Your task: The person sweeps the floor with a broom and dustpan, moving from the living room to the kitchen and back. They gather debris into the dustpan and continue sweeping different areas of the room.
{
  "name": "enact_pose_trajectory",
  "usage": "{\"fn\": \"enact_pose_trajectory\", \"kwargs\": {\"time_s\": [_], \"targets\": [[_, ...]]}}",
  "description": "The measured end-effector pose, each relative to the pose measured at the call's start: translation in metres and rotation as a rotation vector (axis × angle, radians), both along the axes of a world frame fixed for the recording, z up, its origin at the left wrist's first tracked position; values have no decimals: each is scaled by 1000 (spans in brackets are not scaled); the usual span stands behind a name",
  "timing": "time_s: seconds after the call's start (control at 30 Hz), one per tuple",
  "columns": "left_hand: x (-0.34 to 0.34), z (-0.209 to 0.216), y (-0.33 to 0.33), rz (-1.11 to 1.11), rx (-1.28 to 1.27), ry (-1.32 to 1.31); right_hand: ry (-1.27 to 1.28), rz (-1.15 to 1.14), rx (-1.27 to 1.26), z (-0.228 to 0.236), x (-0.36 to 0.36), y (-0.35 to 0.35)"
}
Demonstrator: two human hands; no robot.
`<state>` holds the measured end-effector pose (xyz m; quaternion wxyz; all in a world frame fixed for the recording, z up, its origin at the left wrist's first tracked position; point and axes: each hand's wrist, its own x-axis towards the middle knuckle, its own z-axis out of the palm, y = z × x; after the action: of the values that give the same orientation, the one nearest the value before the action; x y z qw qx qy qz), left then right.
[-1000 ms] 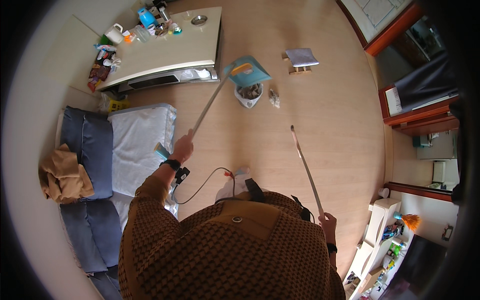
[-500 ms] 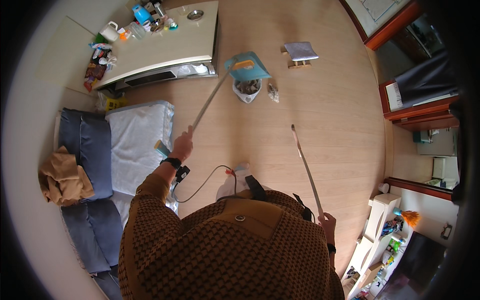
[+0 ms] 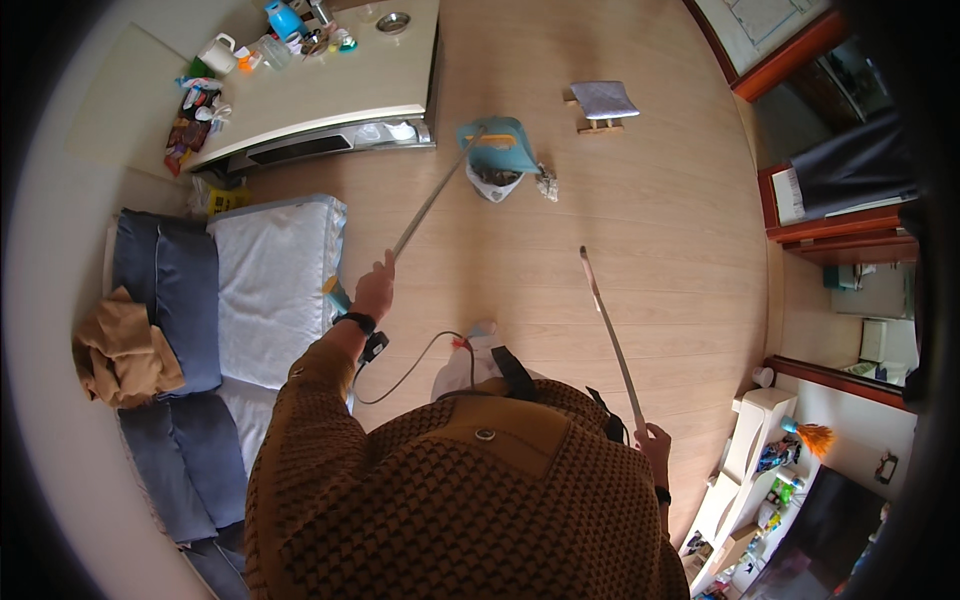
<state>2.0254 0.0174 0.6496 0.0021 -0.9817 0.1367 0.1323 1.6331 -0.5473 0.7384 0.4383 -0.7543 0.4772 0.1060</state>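
A long-handled dustpan (image 3: 510, 140) with a teal pan and an orange strip tilts over a small trash bin (image 3: 495, 185) lined with a white bag, grey debris showing inside. Its grey handle runs back to my left hand (image 3: 374, 288), whose fingers are wrapped around the upper end. Low on the right, my right hand (image 3: 653, 446) grips a long grey pole (image 3: 613, 345) pointing away over the floor; its near end and any head on it are hidden. Beside the bin lies a crumpled greyish scrap (image 3: 547, 184), close to the pan's edge.
At the far left stands a low cream table (image 3: 330, 90) with bottles, cups and a metal bowl. A sofa (image 3: 275, 280) with white covers and dark cushions lines the left. A small cushioned stool (image 3: 604, 100) is beyond the bin. Cluttered white shelves (image 3: 745, 450) stand at right.
The teal pan has come down and nearer, covering more of the bin's opening. My left hand has shifted slightly to the right. My right hand and the pole have hardly moved.
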Motion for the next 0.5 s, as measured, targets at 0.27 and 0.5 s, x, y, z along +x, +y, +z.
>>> {"fn": "enact_pose_trajectory", "kwargs": {"time_s": [0.27, 0.5], "targets": [[-7, 12, 7, -1, -93, -43, -3, 40, 7, -2, -6, -8], [-22, 5, -9, 33, -11, -14, 10, 46, 13, -5, 0, 1]]}}
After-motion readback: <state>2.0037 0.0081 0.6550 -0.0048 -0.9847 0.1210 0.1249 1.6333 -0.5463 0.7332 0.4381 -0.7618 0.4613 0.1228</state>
